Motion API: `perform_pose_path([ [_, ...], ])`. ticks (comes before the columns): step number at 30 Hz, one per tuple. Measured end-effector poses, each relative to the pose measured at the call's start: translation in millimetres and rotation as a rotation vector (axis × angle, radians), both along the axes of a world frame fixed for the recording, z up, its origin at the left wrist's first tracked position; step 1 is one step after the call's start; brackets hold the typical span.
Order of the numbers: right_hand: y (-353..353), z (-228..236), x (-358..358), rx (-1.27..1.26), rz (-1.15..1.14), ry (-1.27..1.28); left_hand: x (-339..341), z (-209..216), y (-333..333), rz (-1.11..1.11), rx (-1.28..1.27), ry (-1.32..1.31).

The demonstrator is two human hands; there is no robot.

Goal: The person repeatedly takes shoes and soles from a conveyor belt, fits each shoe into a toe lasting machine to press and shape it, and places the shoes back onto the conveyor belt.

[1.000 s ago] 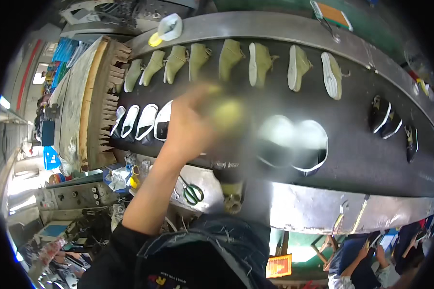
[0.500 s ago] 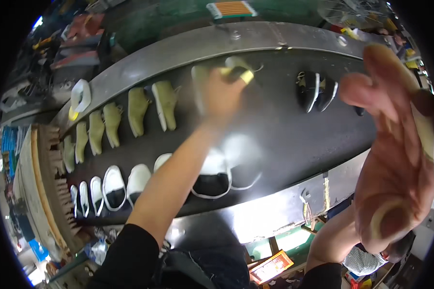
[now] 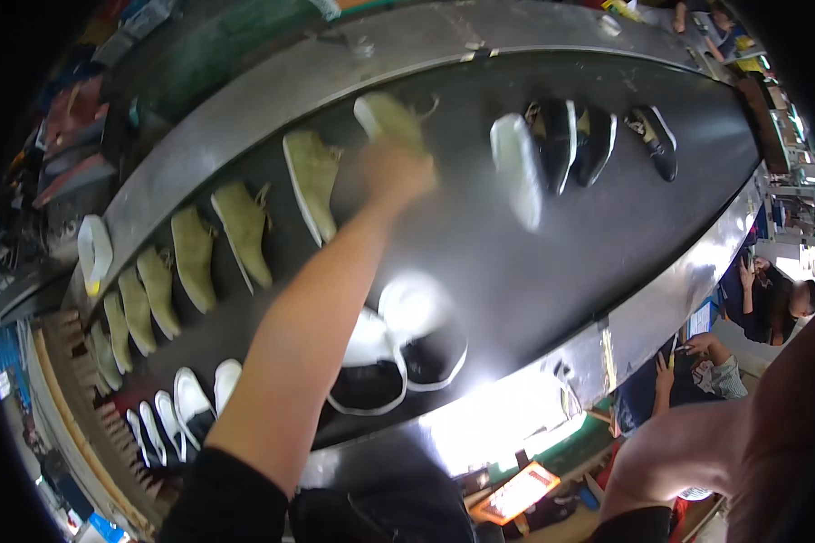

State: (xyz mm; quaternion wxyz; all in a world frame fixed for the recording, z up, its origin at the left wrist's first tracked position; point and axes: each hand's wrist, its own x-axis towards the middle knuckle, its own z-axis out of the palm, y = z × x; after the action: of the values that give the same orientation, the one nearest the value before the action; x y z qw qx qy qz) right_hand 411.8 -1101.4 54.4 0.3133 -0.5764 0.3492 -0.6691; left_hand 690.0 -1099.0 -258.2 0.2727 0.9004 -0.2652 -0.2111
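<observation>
My left hand [image 3: 400,176], smeared by motion, reaches over the dark belt and overlaps the lower end of an olive-green shoe [image 3: 385,118]. Whether its fingers grip that shoe, I cannot tell. My right hand [image 3: 783,434] is very close and dark at the right rim, with its fingers hidden. To the left of the left hand, several more olive shoes [image 3: 310,181] stand in a slanting row. Under my left forearm lie white shoes with black linings [image 3: 367,348]. A blurred white shoe-shaped piece [image 3: 516,167] is beside a black shoe with a white sole [image 3: 557,140].
Metal rails [image 3: 217,136] border the dark belt [image 3: 534,281]. Pliers [image 3: 566,389] rest on the near rail. A worn box with a fringed opening [image 3: 54,398] covers the belt's left end. A lit orange-framed panel [image 3: 516,493] is below. Co-workers [image 3: 675,376] sit at the right.
My view has turned, showing more of the belt's right end. The white piece now appears beside the black shoes. My right hand's spread fingers have left the view; my left hand remains at the olive row.
</observation>
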Motion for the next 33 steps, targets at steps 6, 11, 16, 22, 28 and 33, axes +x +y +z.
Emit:
perform_pose_path([
  [6,-9.3,0.7,-24.3,-0.029,-0.053,0.073,-26.8,-22.9,-17.4,0.055,-0.177,0.006],
  [11,-2.1,-7.1,-10.1,-0.028,-0.045,0.108,-17.6,-62.4,-0.9,-0.035,-0.131,-0.31],
  [16,-2.5,-26.6,-24.1,-0.037,-0.045,0.128,-8.1,-70.4,54.1,-0.096,-0.245,-0.149],
  [22,59.1,-39.5,6.5,-0.006,-0.013,0.46,-35.1,-58.1,137.3,0.061,-0.395,0.027],
  [28,133.0,-294.5,-47.4,-0.055,0.834,1.067,-128.8,-42.9,221.8,0.282,-0.439,0.223],
  [33,164.3,-331.7,-128.6,-0.126,0.842,1.722,-180.7,-60.6,295.0,0.165,-0.205,-0.081],
])
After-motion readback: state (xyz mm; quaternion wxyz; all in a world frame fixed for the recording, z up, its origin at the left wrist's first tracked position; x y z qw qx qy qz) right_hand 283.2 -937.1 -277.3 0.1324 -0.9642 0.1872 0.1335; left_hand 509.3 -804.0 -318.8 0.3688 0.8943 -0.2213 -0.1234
